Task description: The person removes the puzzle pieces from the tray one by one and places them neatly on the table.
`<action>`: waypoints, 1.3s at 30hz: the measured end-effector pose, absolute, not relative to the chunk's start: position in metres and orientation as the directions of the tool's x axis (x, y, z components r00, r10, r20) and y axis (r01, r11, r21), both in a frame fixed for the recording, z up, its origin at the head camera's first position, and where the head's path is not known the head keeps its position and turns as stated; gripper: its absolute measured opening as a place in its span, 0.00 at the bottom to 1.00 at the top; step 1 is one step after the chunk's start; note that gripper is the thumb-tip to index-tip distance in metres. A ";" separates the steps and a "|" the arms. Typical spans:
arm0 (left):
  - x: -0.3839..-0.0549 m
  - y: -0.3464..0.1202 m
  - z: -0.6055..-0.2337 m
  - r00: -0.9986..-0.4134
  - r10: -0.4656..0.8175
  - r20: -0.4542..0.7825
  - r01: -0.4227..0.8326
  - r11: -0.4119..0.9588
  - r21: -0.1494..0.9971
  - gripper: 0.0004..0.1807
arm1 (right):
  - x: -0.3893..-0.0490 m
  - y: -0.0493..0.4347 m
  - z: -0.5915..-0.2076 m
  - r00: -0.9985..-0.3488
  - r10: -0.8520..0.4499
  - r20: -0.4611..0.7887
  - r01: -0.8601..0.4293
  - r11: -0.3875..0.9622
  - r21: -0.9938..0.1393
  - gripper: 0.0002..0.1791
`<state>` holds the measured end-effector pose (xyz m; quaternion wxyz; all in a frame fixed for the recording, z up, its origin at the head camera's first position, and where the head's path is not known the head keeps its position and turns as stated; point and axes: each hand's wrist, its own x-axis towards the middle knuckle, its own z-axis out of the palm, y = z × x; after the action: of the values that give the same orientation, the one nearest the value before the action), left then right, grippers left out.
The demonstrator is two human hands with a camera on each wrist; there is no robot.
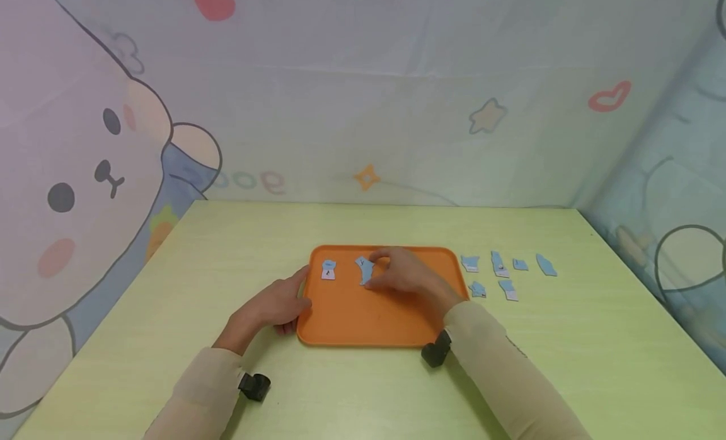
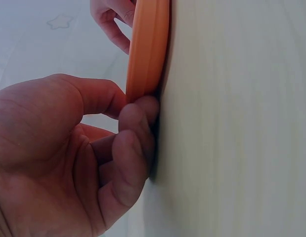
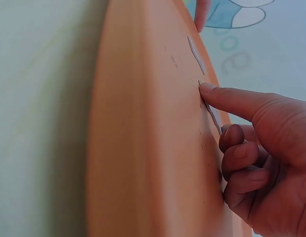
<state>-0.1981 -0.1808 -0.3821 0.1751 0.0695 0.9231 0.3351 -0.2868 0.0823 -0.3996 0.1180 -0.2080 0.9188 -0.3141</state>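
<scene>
An orange tray (image 1: 340, 317) lies on the table. My left hand (image 1: 272, 304) grips its left rim, the thumb on top and curled fingers against the outer side, as the left wrist view shows at the tray wall (image 2: 148, 49). Inside the tray, my right hand (image 1: 405, 273) holds a flat, light-blue puzzle piece (image 1: 363, 271) by its edges between thumb and fingers. In the right wrist view this thin piece (image 3: 212, 112) lies close to the tray floor. A second puzzle piece (image 1: 328, 270), blue and pinkish white with a dark mark, lies to its left, untouched.
Several loose blue puzzle pieces (image 1: 498, 265) lie on the pale yellow-green table (image 1: 351, 389) to the right of the tray. A patterned cloth (image 1: 351, 112) hangs behind the table. Each wrist wears a small black camera (image 1: 254, 386).
</scene>
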 end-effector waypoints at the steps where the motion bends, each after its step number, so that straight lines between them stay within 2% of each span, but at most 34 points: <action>1: -0.198 -0.181 -0.382 -0.929 0.246 -0.276 0.013 0.767 0.642 0.41 | -0.287 0.082 -0.399 -0.886 -0.456 -0.086 -0.307 0.714 -0.629 0.32; 9: -0.199 -0.181 -0.384 -0.930 0.239 -0.279 0.004 0.766 0.643 0.41 | -0.288 0.080 -0.401 -0.884 -0.458 -0.095 -0.305 0.717 -0.627 0.31; 17: -0.199 -0.182 -0.385 -0.929 0.243 -0.279 0.003 0.758 0.652 0.41 | -0.288 0.080 -0.401 -0.885 -0.457 -0.088 -0.330 0.749 -0.575 0.32; 39: -0.198 -0.178 -0.382 -0.934 0.219 -0.282 -0.012 0.770 0.638 0.41 | -0.289 0.094 -0.404 -0.855 -0.512 -0.082 -0.333 0.663 -0.670 0.31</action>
<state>-0.1975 -0.1776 -0.3821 0.1729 0.0558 0.9247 0.3346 -0.2892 0.0940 -0.4039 0.1328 -0.2342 0.9022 -0.3370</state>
